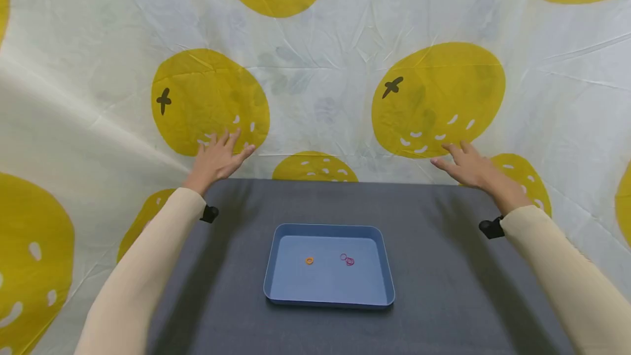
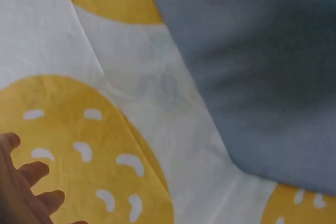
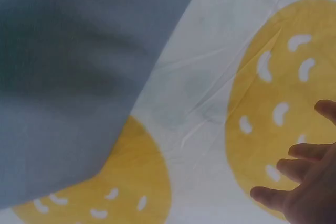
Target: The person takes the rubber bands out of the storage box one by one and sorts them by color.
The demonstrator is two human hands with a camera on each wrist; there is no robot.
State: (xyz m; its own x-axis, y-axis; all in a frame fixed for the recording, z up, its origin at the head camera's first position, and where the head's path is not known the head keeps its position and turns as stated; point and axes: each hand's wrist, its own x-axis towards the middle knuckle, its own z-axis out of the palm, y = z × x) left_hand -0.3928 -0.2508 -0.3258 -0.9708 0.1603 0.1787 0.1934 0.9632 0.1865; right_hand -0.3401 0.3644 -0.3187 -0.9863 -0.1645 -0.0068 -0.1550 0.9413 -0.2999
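Two hands are raised beyond the far edge of the grey surface (image 1: pixel 443 267), both with fingers spread and holding nothing. The left hand (image 1: pixel 217 159) is far from the blue tray (image 1: pixel 276 259), behind and to the left of it, in front of the white cloth with yellow fruit prints (image 1: pixel 315 70). The right hand (image 1: pixel 468 167) is behind and to the right of the tray, also well apart from it. Inside the tray lie an orange rubber band (image 1: pixel 309 260) and, a little to its right, some pink and purple rubber bands (image 1: pixel 347 259), maybe three, but they are too small to count. Both arms wear cream sleeves (image 1: pixel 148 267).
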